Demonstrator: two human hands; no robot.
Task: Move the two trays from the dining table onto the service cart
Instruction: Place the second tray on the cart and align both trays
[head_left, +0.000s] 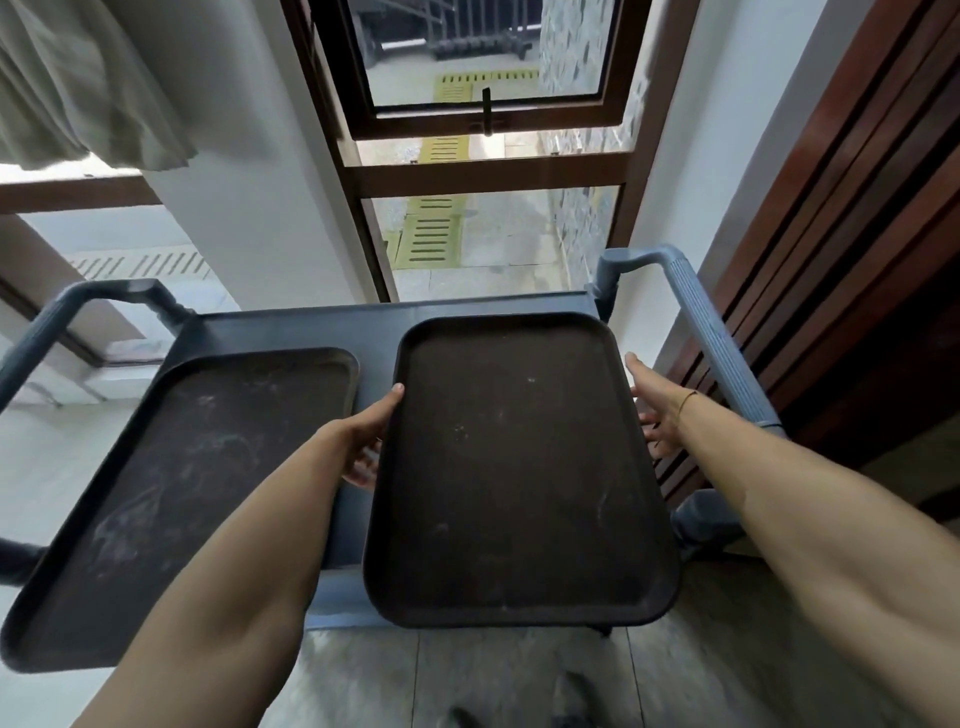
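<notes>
Two dark brown rectangular trays are in view over a grey service cart (311, 325). The left tray (171, 483) lies flat on the cart's top, its near corner overhanging the front edge. The right tray (514, 467) is over the cart's right half and sticks out past the front edge. My left hand (366, 439) grips its left rim, thumb on top and fingers underneath. My right hand (657, 410) is at its right rim, thumb along the edge, fingers spread and partly under the tray. Whether this tray touches the cart is hidden.
The cart has a ribbed handle on the right (714, 343) and another on the left (47, 327). A wood-framed window (488, 171) stands just behind it, and dark wooden panelling (841, 249) runs close along the right. Tiled floor (363, 675) lies in front.
</notes>
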